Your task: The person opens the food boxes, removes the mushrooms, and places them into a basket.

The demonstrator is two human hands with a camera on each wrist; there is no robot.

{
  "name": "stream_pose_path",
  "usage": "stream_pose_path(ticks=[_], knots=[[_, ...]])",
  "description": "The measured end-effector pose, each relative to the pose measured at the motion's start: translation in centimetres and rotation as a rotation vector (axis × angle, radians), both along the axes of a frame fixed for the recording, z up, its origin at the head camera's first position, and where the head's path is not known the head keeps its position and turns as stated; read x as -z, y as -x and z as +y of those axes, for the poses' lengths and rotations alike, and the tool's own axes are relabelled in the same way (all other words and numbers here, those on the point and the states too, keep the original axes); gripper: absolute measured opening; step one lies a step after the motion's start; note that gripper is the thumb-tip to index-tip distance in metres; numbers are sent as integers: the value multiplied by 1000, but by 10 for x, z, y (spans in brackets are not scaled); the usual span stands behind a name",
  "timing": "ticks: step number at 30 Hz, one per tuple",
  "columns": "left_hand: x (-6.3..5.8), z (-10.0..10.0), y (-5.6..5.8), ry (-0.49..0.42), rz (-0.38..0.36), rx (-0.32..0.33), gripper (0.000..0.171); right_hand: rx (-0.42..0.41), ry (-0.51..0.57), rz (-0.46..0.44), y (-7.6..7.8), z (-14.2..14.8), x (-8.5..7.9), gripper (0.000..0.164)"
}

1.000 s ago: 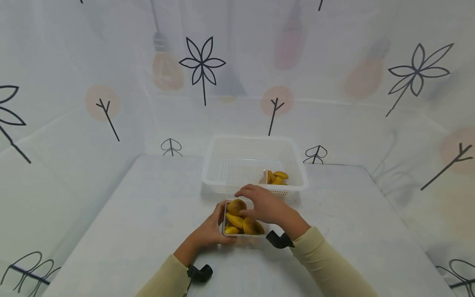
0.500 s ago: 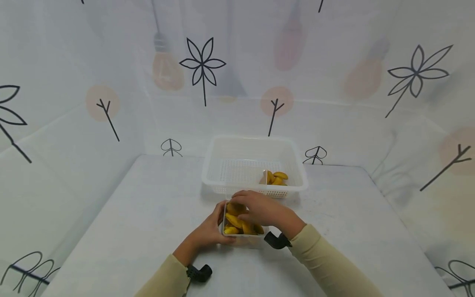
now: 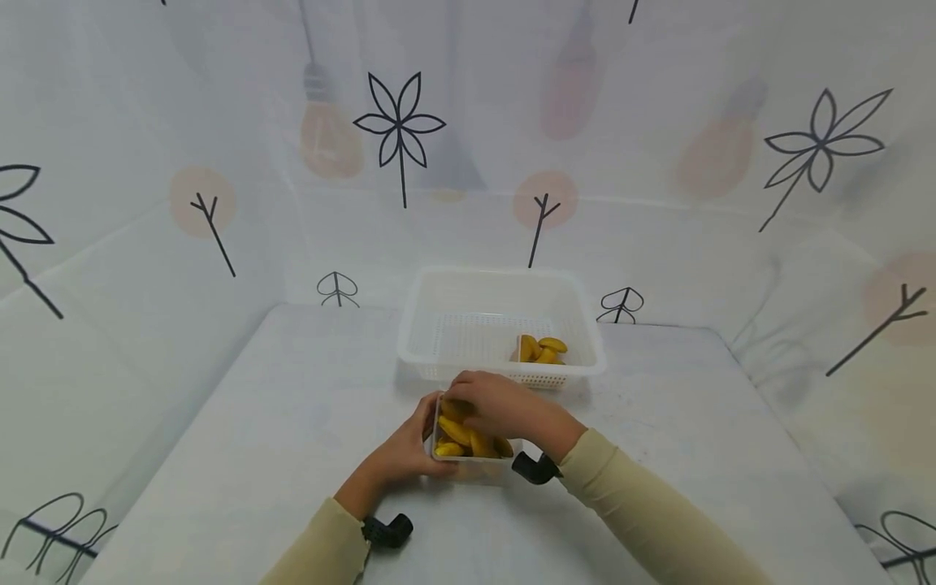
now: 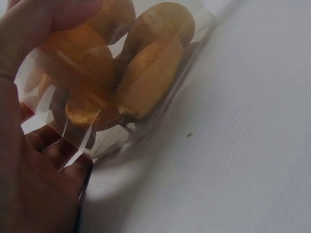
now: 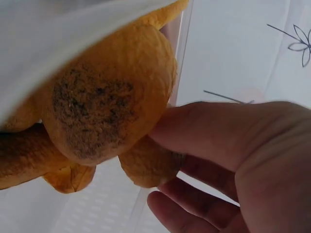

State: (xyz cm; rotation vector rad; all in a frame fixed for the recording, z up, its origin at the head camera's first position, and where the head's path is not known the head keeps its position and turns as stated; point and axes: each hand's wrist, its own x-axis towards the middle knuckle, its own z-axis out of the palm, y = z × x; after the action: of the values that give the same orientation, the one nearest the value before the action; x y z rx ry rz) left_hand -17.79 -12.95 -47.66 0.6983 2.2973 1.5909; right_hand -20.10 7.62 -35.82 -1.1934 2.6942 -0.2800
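A clear plastic box [image 3: 478,473] full of plump yellow-brown pieces, some curved like small bananas [image 3: 457,430], stands on the table. My left hand [image 3: 405,449] grips its left side, thumb at the front and fingers behind; the left wrist view shows the pieces through the wall. Over the box, my right hand [image 3: 506,408] has its fingers round a rounder brownish piece [image 3: 455,409], which it partly hides. In the right wrist view, the thumb and curled fingers stand either side of a round piece [image 5: 149,162], behind a larger piece with a dark speckled patch [image 5: 97,109].
Just behind the box is a white perforated basket [image 3: 475,291]. In its front right corner more yellow pieces [image 3: 547,353] sit in what looks like another clear container. A printed white cloth [image 3: 468,227] hangs behind and along both sides of the white table [image 3: 307,390].
My right hand has come down and its fingers have closed over the round brownish piece. The box has shifted slightly left with my left hand still gripping it.
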Motion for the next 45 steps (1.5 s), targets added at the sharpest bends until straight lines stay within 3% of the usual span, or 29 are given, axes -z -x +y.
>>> stream_pose_path(ticks=[16, 25, 33, 45], knots=[[-2, 1, 0, 1, -8, -1, 102, -9, 4, 94, 0, -4, 2, 32], [-2, 2, -1, 6, -21, -18, 103, 45, 74, 32, -1, 5, -12, 41], [1, 2, 1, -31, 24, 16, 103, 44, 148, 91, -2, 14, -21, 38], [4, 3, 1, -42, 26, 17, 103, 85, 217, 180, -4, 32, -37, 40]])
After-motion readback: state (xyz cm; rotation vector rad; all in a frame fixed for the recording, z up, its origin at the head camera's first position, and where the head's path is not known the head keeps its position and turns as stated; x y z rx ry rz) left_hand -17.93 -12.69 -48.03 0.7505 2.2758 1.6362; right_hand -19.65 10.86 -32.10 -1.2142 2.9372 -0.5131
